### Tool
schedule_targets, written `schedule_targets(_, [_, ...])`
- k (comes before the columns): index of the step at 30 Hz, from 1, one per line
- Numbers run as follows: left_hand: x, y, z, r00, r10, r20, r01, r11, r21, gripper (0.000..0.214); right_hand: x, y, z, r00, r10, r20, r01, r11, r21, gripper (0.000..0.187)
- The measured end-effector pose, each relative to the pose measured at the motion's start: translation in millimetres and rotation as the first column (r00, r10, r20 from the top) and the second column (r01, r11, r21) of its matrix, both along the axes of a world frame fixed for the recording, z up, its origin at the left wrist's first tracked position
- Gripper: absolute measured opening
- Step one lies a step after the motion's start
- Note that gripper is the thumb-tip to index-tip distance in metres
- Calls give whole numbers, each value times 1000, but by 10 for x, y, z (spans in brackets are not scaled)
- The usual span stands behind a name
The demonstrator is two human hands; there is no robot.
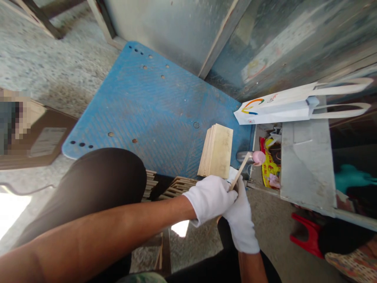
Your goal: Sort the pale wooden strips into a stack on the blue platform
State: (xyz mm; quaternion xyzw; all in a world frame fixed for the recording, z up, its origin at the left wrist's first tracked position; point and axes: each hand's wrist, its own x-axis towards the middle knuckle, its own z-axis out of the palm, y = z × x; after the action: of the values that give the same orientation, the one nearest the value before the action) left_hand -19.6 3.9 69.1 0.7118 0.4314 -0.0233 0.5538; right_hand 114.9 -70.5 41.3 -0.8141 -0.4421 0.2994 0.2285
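My left hand (212, 198), in a white glove, is closed around the lower end of a thin wooden board (240, 169), which shows nearly edge-on and tilted. My right hand (242, 220), gloved too, closes on the same board from the other side, its fingers partly hidden. Just beyond both hands, a leaning stack of thin wooden boards (219, 151) rests on the blue plastic platform (159, 102). More wooden pieces (178, 186) show below the platform's near edge, partly covered by my left hand and knee.
A white paper bag (273, 105) stands right of the platform, near a metal tumbler with a pink lid (246, 157). A metal box (308, 157) and a yellow packet (268, 169) lie beyond. A red stool (308, 236) and a cardboard box (44, 133) flank the area.
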Motion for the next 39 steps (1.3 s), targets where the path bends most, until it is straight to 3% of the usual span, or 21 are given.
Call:
schedule_targets(3, [-41,74,50,996,79,39,-75,992,-98,44,-1,143,-4,988,-1,-151,10,998,57,86])
schedule_targets(6, [-94,116,75,989,100,109,-97,995,-37,40,2,311,-39,943,-1,-332,42,992,116,81])
schedule_targets(8, [-121,112,72,987,126,95,-130,991,39,36,40,433,-99,938,-11,-346,61,989,132,84])
schedule_targets(13, [-132,48,56,983,181,6,-180,971,160,40,239,754,-318,1000,10,-19,-9,999,51,94])
schedule_targets(16, [-125,6,60,990,144,-9,-140,976,167,51,302,945,-411,987,-13,157,11,1000,16,102])
schedule_targets(19, [-137,-36,63,996,73,55,-81,984,158,47,278,1115,-445,963,-15,270,28,999,-44,113])
schedule_targets(23, [-176,-76,86,998,-52,43,44,985,169,40,220,1260,-480,932,22,361,29,990,-135,119])
schedule_targets(29, [-193,-96,139,970,-243,-15,239,942,237,29,213,1295,-625,918,14,396,50,987,-152,121])
schedule_targets(39, [-174,-116,118,956,-287,-66,294,929,223,35,141,1384,-688,831,164,532,14,949,-314,111])
